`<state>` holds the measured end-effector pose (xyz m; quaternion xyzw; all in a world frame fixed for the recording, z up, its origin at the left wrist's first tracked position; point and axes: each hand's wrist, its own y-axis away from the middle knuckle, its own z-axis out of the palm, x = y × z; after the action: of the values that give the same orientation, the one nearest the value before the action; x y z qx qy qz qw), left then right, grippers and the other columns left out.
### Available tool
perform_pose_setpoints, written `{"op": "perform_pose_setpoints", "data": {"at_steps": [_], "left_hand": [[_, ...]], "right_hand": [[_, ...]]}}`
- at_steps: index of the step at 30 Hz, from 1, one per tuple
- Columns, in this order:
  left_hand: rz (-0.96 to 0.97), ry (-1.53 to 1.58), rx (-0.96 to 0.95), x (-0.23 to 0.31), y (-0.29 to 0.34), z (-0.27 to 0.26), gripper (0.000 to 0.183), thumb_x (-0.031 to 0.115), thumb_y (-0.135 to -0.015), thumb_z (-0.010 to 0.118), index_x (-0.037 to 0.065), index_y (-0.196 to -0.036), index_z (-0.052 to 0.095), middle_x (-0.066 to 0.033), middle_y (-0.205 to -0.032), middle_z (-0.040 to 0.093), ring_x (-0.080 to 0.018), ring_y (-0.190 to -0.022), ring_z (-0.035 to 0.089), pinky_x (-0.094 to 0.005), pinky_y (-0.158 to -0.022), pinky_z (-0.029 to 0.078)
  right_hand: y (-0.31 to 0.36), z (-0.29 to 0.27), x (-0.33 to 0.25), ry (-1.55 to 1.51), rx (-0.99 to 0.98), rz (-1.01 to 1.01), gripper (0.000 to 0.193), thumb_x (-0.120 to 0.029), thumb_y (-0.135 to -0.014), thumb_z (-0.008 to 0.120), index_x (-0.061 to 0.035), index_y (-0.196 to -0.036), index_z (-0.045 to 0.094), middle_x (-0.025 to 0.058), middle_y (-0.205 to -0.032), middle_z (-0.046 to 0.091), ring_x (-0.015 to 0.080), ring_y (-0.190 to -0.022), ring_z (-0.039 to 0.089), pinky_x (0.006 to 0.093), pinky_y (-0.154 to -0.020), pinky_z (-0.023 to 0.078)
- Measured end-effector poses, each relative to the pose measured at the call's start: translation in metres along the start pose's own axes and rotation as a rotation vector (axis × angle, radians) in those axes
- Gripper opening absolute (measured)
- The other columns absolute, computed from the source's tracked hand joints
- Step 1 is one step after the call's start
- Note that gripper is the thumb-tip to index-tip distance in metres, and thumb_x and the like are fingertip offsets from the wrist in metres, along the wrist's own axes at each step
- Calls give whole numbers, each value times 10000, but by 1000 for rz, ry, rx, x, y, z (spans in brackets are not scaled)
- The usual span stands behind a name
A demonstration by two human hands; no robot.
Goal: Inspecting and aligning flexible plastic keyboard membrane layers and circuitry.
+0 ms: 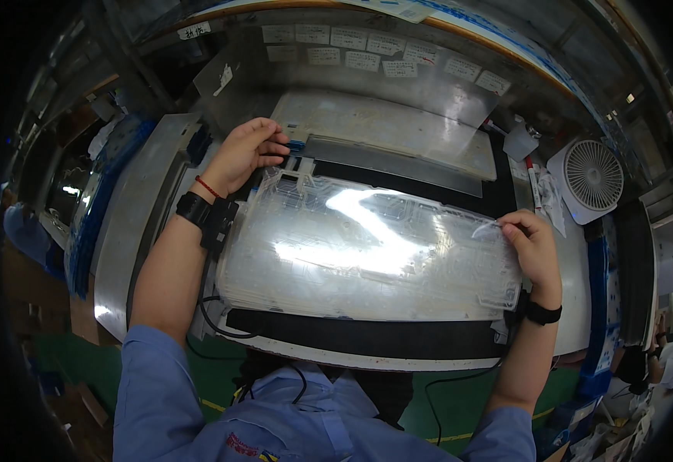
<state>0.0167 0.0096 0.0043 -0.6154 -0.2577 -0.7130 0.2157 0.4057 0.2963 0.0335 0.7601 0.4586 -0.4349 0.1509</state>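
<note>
The white-edged bench point(367, 363) bears a flat black mat point(398, 339); on that lie a stack of clear, patterned plastic sheets point(313, 281) and, behind, a pale grey rectangular panel point(429, 132).

White panel labels point(362, 61) and red shirt lettering point(242, 446) seem illegible.

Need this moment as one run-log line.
clear sheet: above black mat | left hand: near upper-left corner, grip unclear | right hand: pinching upper-right corner
</note>
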Motion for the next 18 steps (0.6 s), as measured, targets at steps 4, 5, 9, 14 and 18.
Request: {"op": "perform_pose_setpoints", "data": {"at_steps": [4, 5, 9, 14, 18], "left_hand": [[6, 72, -39, -1, 0, 0, 205, 262, -991, 452, 78, -1008, 542, -29, -907, 618, -106, -805, 613, -240, -708, 506], [-12, 56, -24, 0, 1, 1, 214, 263, -991, 452, 73, -1007, 552, -29, -895, 619, -102, -790, 606, -240, -695, 500], [-61, 5, -60, 9, 6, 9, 248, 258, -991, 451, 47, -991, 582, -27, -874, 625, -78, -734, 581, -224, -659, 494], [12, -88, -116, -2, 0, 0, 203, 211, -976, 487, 39, -960, 593, -16, -846, 620, -59, -638, 538, -192, -600, 462], [65, -99, -50, 1, 1, 0, 178, 192, -969, 503, 39, -942, 591, -7, -801, 599, -48, -575, 473, -186, -537, 404]], "right_hand": [[-3, 1, 1, -7, 83, -98, 84, -8, -853, 586, 25, -905, 643, 25, -824, 586, 104, -750, 537, 224, -708, 420], [-2, 1, 2, -32, 105, -91, 81, -11, -856, 586, 23, -908, 639, 20, -824, 588, 101, -753, 537, 224, -712, 420], [-2, -1, 7, -106, 140, 49, 87, -36, -877, 589, 9, -932, 639, -4, -824, 599, 79, -759, 537, 211, -713, 418], [-4, 0, 8, -151, 178, 96, 99, -68, -895, 593, -4, -955, 639, -24, -804, 597, 62, -741, 532, 197, -704, 412], [-6, -2, 12, -252, 302, 147, 162, -93, -898, 602, -1, -1029, 616, -27, -791, 589, 46, -714, 513, 186, -673, 402]]}}
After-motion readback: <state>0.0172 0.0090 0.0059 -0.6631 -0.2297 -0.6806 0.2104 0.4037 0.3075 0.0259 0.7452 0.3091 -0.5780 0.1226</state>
